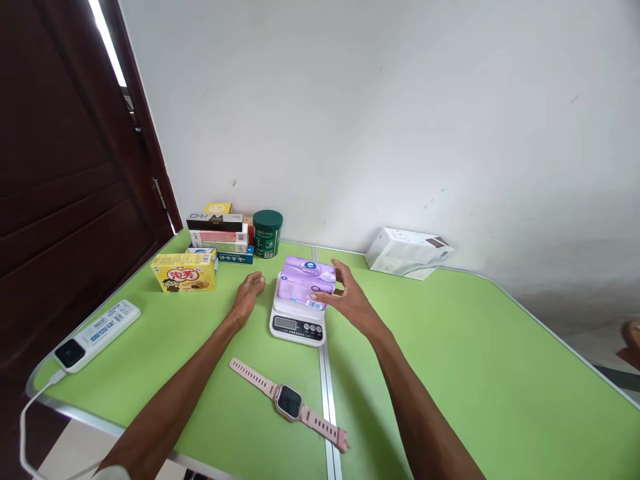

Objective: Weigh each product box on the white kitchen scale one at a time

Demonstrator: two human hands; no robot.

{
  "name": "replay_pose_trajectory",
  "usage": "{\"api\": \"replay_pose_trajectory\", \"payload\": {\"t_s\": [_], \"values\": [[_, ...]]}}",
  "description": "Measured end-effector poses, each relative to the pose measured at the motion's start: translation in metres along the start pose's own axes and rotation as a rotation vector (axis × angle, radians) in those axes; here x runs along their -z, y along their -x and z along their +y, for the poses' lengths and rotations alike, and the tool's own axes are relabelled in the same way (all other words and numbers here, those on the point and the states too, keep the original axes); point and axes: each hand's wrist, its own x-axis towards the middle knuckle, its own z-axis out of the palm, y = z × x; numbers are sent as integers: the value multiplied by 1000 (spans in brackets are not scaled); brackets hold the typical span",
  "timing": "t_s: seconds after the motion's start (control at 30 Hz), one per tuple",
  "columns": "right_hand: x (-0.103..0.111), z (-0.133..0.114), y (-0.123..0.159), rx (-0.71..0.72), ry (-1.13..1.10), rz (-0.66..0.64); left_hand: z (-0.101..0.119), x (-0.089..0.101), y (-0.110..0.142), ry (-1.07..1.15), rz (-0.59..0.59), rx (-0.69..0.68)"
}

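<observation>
A purple pack of tissues lies on a small white kitchen scale in the middle of the green table. My right hand rests against the pack's right side, fingers curled around its near corner. My left hand lies on the table just left of the scale, fingers loosely curled, holding nothing. A pink smartwatch lies flat on the table in front of the scale, between my forearms.
A yellow snack box, a stack of flat boxes and a dark green can stand at the back left. A white box lies by the wall. A white remote-like device with a cable sits at the left edge.
</observation>
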Motion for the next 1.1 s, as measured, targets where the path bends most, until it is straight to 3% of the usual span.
{"api": "replay_pose_trajectory", "payload": {"t_s": [0.07,0.17,0.23,0.3,0.47,0.77,0.97,1.1], "values": [[3,18,8,-25,-112,63,-4,4,-5,146,25,64],[4,56,22,-69,-255,311,-7,12,-9,278,36,123],[1,78,30,-74,-270,483,-6,16,-9,316,28,138],[-4,90,36,-63,-200,564,-6,17,-9,329,24,140],[-10,87,40,-56,23,559,-5,17,-9,334,31,135],[-9,87,39,-51,40,540,-4,15,-7,282,16,125],[-8,88,41,-45,20,529,0,10,-5,211,83,138],[-14,74,47,8,-19,555,12,6,12,-27,75,-22]]}}
